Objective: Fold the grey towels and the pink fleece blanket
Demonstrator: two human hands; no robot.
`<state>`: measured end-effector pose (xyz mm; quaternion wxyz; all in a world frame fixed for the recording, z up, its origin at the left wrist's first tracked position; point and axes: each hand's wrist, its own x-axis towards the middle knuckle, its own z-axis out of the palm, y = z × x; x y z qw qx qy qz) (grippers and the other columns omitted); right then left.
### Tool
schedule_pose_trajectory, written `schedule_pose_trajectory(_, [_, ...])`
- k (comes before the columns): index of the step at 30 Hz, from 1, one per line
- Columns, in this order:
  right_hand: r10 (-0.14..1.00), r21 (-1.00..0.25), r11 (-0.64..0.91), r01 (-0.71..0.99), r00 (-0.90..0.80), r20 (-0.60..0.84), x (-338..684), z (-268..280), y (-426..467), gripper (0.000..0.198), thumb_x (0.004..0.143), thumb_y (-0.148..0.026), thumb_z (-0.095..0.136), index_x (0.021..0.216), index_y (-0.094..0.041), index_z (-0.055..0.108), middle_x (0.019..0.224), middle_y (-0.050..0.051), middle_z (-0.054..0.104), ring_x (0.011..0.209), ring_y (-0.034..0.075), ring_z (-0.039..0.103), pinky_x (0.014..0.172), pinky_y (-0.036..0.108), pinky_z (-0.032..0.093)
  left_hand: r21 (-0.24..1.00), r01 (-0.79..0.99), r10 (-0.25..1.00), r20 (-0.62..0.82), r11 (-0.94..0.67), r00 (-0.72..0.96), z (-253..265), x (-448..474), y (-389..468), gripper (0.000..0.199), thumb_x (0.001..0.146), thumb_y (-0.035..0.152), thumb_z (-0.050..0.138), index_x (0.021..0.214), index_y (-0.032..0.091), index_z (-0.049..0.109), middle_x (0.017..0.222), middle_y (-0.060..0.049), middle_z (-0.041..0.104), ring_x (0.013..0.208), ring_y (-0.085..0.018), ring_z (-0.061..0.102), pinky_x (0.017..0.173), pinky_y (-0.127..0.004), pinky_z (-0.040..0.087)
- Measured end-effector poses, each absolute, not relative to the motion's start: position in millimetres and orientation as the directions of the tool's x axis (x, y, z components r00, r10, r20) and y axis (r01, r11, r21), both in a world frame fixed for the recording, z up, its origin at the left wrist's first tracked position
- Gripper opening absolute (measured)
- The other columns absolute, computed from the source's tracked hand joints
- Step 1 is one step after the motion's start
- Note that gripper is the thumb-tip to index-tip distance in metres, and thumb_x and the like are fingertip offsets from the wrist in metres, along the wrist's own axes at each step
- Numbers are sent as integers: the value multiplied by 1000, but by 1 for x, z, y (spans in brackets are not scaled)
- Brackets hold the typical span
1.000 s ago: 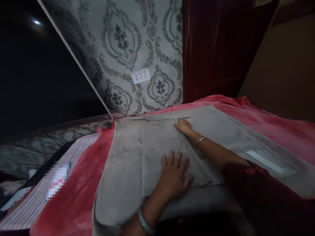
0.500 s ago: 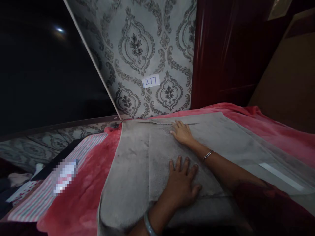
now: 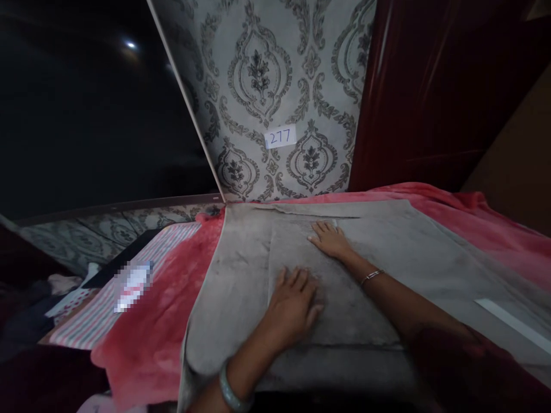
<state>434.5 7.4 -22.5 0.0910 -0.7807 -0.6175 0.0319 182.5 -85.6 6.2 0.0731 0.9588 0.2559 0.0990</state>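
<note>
A grey plush cloth (image 3: 224, 310) lies spread flat in front of me, with a rectangular panel (image 3: 340, 304) on its middle and a dark slit near its far edge. My left hand (image 3: 295, 304) rests palm down by the panel's left side, fingers spread and slightly blurred. Farther off, my right hand (image 3: 331, 238) is flat on the upper part of the panel, just on the near side of the slit, fingers stretched out. Neither hand grips anything. A pale strip (image 3: 516, 324) lies on the cloth's right part.
Red plush fabric (image 3: 159, 321) lies under and around the cloth. To the left are striped fabric (image 3: 94, 312) and a pixelated item (image 3: 132, 287). A large black screen (image 3: 94, 115), a patterned wall (image 3: 297, 74) and a dark red glossy panel (image 3: 413, 97) stand behind.
My left hand has slid left across the panel toward its left edge. My right hand has drawn back slightly from the slit. The view has shifted, moving the scene rightward.
</note>
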Motion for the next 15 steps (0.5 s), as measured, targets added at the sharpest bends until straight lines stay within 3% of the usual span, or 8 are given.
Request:
schedule_pose_trajectory(2, [970,-174,-219,960,233,65,434,-22,7,66,102,-53,30,159,-19,32,166,12,23,153,31,20,120,56,20,185,483,509,140,-856,849,-3,173,-85,64,95,48,56,152,23,42,162,-14,35,152,-37,26,120,-69,20])
schedule_pose_trajectory(5, [969,-167,-224,960,237,63,433,-17,7,64,102,-51,32,158,-19,34,166,12,25,153,31,21,119,58,22,215,487,519,130,-847,845,-19,166,-90,66,95,49,54,155,25,38,166,-14,27,154,-37,17,120,-70,17])
schedule_pose_trajectory(7, [968,-157,-235,959,246,56,427,-11,6,62,102,-48,34,157,-19,37,165,14,27,152,32,22,118,60,22,286,470,521,137,-835,842,-22,164,-89,65,92,46,59,152,26,44,164,-13,31,154,-37,20,120,-69,17])
schedule_pose_trajectory(9, [978,-146,-182,972,194,76,414,-5,1,59,102,-45,37,155,-19,40,164,16,28,152,33,23,118,61,20,440,417,533,179,-795,827,-18,162,-79,47,91,40,59,135,25,62,152,-12,51,146,-34,39,119,-64,26])
schedule_pose_trajectory(11, [992,-158,-15,987,34,118,393,-2,-9,58,102,-45,40,154,-20,42,164,16,28,152,34,23,119,61,18,631,365,625,250,-685,740,-7,157,-57,28,94,33,52,110,23,73,125,-9,71,125,-27,60,112,-53,42])
schedule_pose_trajectory(13, [969,-202,226,953,-198,151,369,-3,-24,60,102,-50,42,156,-24,41,165,14,27,153,32,21,120,60,17,797,342,797,265,-498,543,6,152,-24,27,96,28,46,95,22,73,104,-7,75,107,-22,67,102,-43,51])
schedule_pose_trajectory(15, [899,-253,436,864,-405,166,347,-7,-40,64,101,-58,43,157,-27,38,166,12,25,154,31,17,121,60,14,904,325,928,162,-276,336,19,152,14,20,93,24,50,93,24,70,102,-5,73,102,-20,67,96,-39,53])
